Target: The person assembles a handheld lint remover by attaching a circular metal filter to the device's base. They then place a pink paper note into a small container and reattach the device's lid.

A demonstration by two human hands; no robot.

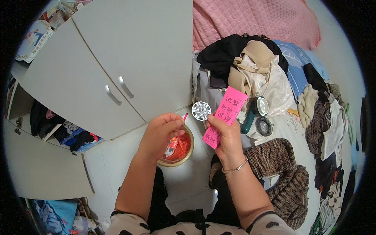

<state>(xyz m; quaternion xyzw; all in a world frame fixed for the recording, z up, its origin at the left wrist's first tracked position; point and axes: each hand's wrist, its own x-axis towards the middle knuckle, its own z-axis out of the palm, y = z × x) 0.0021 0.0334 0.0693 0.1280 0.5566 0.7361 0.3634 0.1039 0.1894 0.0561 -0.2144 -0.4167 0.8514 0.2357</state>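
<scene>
My right hand (227, 135) grips a bright pink printed paper strip (231, 102) between thumb and fingers. Touching or just beyond that thumb's tip is a round silver disc with a spoked, wheel-like pattern (201, 111); whether the hand holds it is unclear. My left hand (166, 131) is closed in a pinch, with a small pink scrap (185, 116) poking out at its fingertips. Below the left hand, on the floor, stands a round waste bin (191, 150) with red plastic and a small printed packet inside, partly hidden by the hand.
A pale wardrobe (145, 47) with two handles fills the left; clothes show in its open compartments. On the bed at right lie beige and black garments (254, 62), a green handheld device (248, 119), a round dark-rimmed object (264, 126) and a brown striped knit (274, 156).
</scene>
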